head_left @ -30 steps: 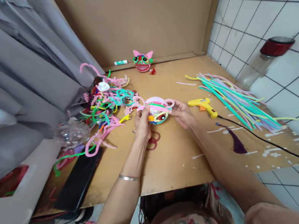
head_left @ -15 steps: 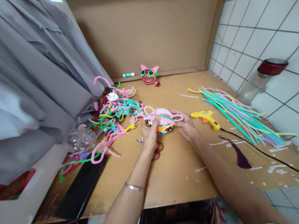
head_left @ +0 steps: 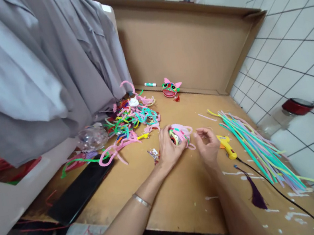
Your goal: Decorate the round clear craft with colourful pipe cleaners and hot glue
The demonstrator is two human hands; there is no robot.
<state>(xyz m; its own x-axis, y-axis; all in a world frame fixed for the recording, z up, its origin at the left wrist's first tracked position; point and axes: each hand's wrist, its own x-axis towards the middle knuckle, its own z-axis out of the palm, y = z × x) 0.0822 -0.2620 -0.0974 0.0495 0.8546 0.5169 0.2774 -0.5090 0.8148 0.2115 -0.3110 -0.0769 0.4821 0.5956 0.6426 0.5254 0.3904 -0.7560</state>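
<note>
My left hand (head_left: 170, 149) grips a small animal-head craft (head_left: 181, 132) made of pipe cleaners, its fingers wrapped round the left side. The craft has a pale lilac top, pink loops and a multicoloured face, and is tilted with the face partly hidden by my hand. Just to its right, my right hand (head_left: 207, 145) is raised off the craft, fingers loosely curled with a gap inside and nothing visible in them. A yellow hot glue gun (head_left: 227, 148) lies right beside my right hand. Small scissors (head_left: 154, 155), partly covered, rest by my left wrist.
Tangled pipe cleaner scraps (head_left: 132, 117) are heaped at left, near a clear plastic bag (head_left: 92, 138) and a black case (head_left: 77, 192). Straight pipe cleaners (head_left: 256, 144) and a purple tassel (head_left: 256, 195) lie right. A finished pink-eared head (head_left: 171, 88) and glue stick (head_left: 150, 84) stand behind. A jar (head_left: 286, 115) is at right.
My right hand has let go of the craft and drawn slightly away. My left hand has turned the craft and wraps it more fully. The camera view has tilted up and turned.
</note>
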